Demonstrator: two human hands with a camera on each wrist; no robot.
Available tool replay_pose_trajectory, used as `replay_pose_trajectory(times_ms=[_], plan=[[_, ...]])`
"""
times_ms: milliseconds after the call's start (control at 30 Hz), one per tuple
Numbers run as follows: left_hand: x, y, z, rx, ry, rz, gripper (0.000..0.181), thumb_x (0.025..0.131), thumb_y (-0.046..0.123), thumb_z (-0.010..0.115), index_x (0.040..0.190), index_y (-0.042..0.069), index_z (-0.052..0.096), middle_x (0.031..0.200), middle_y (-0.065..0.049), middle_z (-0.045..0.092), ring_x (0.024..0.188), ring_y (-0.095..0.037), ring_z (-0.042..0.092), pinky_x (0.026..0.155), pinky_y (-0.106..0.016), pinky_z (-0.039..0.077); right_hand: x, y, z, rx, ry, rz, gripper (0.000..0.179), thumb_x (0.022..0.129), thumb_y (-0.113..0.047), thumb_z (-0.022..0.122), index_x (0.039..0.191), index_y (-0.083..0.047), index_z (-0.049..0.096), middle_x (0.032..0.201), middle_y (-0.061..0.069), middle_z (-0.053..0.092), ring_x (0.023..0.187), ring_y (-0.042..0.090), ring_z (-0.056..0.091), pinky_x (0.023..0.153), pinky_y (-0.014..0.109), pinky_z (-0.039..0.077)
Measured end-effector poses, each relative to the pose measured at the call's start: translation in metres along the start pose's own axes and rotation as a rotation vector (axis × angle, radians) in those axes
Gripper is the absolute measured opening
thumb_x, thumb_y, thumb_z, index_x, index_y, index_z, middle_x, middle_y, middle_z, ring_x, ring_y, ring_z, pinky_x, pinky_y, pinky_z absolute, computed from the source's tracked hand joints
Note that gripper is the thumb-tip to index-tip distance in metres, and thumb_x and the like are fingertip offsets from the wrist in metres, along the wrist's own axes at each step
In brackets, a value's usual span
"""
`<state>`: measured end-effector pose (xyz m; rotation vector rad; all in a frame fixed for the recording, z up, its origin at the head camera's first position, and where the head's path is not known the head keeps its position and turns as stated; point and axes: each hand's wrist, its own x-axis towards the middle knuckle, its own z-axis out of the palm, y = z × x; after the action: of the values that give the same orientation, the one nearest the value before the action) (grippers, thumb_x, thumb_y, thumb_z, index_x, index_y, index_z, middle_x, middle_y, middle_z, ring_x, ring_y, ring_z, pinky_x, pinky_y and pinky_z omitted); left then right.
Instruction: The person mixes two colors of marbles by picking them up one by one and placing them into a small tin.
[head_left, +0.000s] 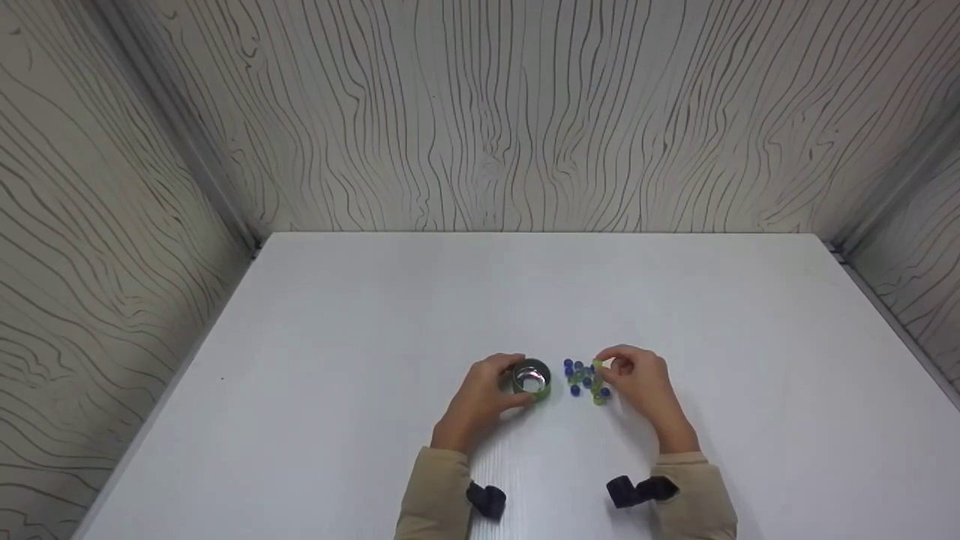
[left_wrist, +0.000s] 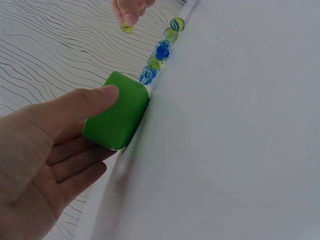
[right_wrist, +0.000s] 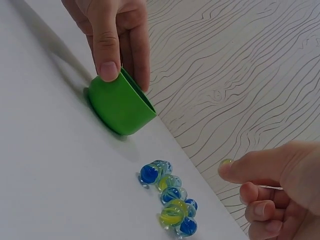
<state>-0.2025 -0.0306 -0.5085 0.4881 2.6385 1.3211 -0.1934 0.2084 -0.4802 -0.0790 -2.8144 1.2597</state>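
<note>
A small green cup [head_left: 532, 381] with a shiny inside stands upright on the white table. My left hand [head_left: 484, 394] grips it from the left, thumb on the near side and fingers on the far side. To the right of the cup lies a loose cluster of blue and yellow-green glass marbles [right_wrist: 172, 212]. Just over the cluster's right side, my right hand [head_left: 637, 382] pinches one yellow marble [left_wrist: 127, 27] between thumb and fingertip, raised off the table. Its other fingers are curled in.
The white table [head_left: 337, 337] spreads out around both hands. Behind it rises a panel [head_left: 487, 112] with a wood-grain line pattern, and similar panels flank the sides. A dark strap [head_left: 641, 491] is at the right sleeve, another [head_left: 486, 500] at the left.
</note>
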Motion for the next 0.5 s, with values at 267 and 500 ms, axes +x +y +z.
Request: replay_pose_trajectory(times_ms=[267,500], plan=[[-0.0011,0.0012,-0.0001,-0.01,0.006,-0.002,0.06,0.079,0.018,0.079,0.132,0.005,0.056,0.132,-0.011,0.063,0.128,-0.026,0.057,0.113,-0.039,0.044,-0.0015,-0.0042,0.0019,0.002,-0.006,0.003,0.011,0.084,-0.005,0.069,0.095,-0.001,0.072,0.072,0.004,0.055,0.067,0.01,0.043,0.056,0.016,0.034],[0.0008,0.001,-0.0006,-0.013,-0.004,0.005,0.06,0.078,0.017,0.079,0.131,0.002,0.056,0.131,-0.014,0.063,0.126,-0.028,0.058,0.113,-0.04,0.045,-0.0018,-0.0091,0.0065,-0.001,-0.015,0.007,0.011,0.084,-0.004,0.069,0.095,-0.002,0.071,0.07,0.003,0.054,0.065,0.009,0.043,0.054,0.016,0.034]])
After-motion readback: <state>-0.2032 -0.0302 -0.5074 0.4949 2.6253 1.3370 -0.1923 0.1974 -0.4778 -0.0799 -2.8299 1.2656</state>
